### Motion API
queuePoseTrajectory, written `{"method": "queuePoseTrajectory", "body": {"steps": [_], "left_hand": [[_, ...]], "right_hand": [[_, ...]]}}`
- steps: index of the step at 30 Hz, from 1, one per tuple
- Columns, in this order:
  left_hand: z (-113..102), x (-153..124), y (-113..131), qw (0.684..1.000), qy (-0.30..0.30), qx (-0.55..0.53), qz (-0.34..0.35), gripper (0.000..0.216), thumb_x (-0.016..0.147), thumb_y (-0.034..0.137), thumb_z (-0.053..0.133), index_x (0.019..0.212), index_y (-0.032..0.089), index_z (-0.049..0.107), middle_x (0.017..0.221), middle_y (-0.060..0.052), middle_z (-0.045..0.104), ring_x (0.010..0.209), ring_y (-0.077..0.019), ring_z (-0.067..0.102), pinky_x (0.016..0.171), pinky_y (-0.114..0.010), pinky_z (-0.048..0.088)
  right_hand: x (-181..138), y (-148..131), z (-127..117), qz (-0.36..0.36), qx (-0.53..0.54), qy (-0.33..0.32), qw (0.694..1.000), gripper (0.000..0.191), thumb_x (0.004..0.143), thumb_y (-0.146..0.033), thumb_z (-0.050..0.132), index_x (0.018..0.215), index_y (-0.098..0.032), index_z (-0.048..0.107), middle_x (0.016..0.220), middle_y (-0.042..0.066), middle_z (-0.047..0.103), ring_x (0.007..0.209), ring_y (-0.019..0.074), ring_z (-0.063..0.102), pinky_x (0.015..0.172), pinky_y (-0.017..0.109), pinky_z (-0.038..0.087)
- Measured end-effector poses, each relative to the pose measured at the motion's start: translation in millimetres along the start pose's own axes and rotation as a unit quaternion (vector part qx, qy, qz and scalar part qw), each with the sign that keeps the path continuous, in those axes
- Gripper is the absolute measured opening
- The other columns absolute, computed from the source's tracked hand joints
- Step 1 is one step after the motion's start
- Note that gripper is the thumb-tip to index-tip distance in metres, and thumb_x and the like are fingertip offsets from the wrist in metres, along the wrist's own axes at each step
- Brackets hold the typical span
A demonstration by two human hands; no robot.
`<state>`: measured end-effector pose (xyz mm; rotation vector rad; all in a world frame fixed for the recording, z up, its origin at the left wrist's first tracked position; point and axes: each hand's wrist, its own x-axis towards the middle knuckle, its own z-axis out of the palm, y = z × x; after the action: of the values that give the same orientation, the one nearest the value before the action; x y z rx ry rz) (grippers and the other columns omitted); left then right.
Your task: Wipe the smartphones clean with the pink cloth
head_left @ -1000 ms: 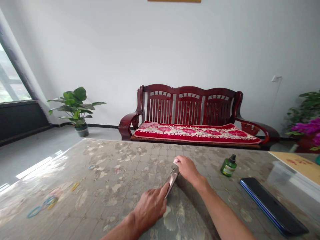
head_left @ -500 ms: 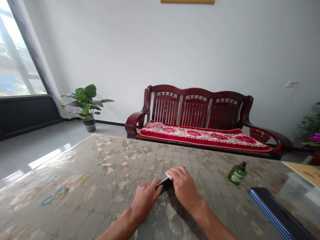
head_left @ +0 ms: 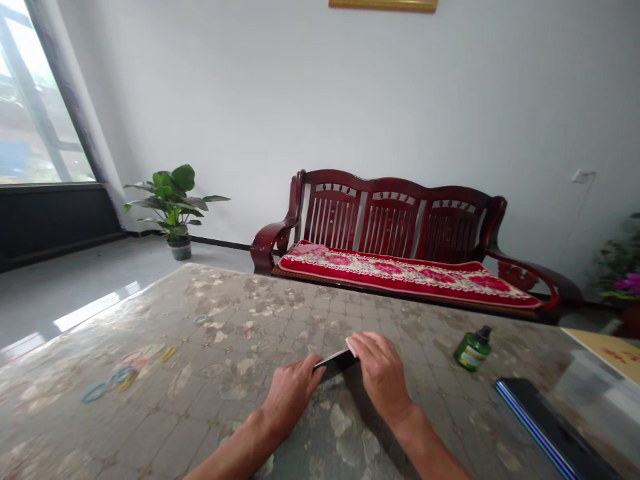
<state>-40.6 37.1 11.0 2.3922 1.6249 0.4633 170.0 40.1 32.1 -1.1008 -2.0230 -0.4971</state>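
Over the table, my left hand (head_left: 291, 392) grips the left end of a thin flat black object with a pale upper edge (head_left: 340, 363), which looks like a phone seen nearly edge-on. My right hand (head_left: 381, 373) is closed at its other end, with a small whitish, tissue-like bit (head_left: 351, 347) at the fingertips. The palm side of that hand is hidden, so how firmly it holds the black object does not show. Between the hands, part of the dark face is visible, tilted.
A green bottle (head_left: 473, 348) with a black cap stands to the right, near a dark glossy device (head_left: 545, 420) and a clear plastic box (head_left: 590, 383). Coloured elastic bands (head_left: 120, 380) lie left on the patterned tablecloth (head_left: 225, 400). Beyond is a wooden bench (head_left: 390, 213).
My right hand has slid rightward, away from the left one, and more of the black object shows between them. My left hand keeps its grip.
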Motion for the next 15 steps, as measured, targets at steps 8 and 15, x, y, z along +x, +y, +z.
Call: {"method": "queuePoseTrajectory", "body": {"steps": [8, 15], "left_hand": [[-5.7, 1.0, 2.5, 1.0, -0.008, 0.006, -0.009, 0.014, 0.102, 0.024, 0.047, 0.102, 0.022, 0.06, 0.09, -0.001, 0.075, 0.087, -0.0194, 0.072, 0.069, -0.022, 0.045], [-7.9, 6.9, 0.2, 0.999, -0.031, 0.012, -0.031, 0.016, 0.102, 0.026, 0.047, 0.11, 0.023, 0.06, 0.093, -0.001, 0.076, 0.091, -0.0218, 0.072, 0.071, -0.024, 0.046]], "right_hand": [[3.4, -30.0, 7.6, -0.051, 0.015, -0.014, 0.998, 0.03, 0.096, -0.014, 0.049, 0.118, -0.024, 0.066, 0.112, 0.004, 0.071, 0.106, 0.0214, 0.057, 0.092, 0.036, 0.043], [-4.8, 18.4, 0.6, 0.042, -0.044, 0.008, 0.998, 0.028, 0.096, -0.014, 0.047, 0.111, -0.024, 0.069, 0.105, 0.004, 0.073, 0.102, 0.0233, 0.058, 0.087, 0.038, 0.043]]}}
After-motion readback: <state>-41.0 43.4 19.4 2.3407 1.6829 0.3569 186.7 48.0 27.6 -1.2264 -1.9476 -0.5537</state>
